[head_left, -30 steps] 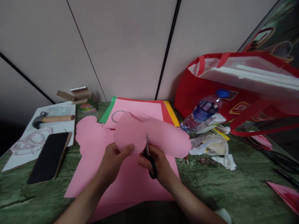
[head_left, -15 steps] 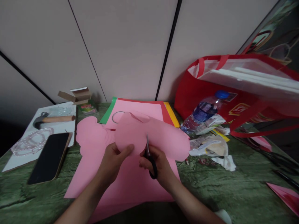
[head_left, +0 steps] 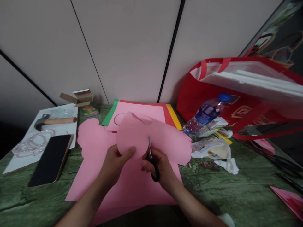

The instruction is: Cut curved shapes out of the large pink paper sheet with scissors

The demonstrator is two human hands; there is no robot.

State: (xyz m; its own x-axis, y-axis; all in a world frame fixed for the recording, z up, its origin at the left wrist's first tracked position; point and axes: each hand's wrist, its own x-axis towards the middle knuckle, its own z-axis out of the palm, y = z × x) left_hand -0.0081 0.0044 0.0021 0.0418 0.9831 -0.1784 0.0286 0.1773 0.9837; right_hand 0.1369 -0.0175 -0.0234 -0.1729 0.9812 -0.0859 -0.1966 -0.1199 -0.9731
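"Where the flat black smartphone (head_left: 50,160) lies at the left, what is to its right?"

"The left hand (head_left: 115,164), its thumb on top, pinching the rounded, curling pink paper (head_left: 132,137) — over a flat pink sheet (head_left: 142,186)."

"And the right hand (head_left: 163,167)?"

"Closed round black-handled metal scissors (head_left: 150,154), blades at the curling paper. Farther right — a blue-capped clear plastic bottle (head_left: 204,115), before a red fabric bag (head_left: 199,90)."
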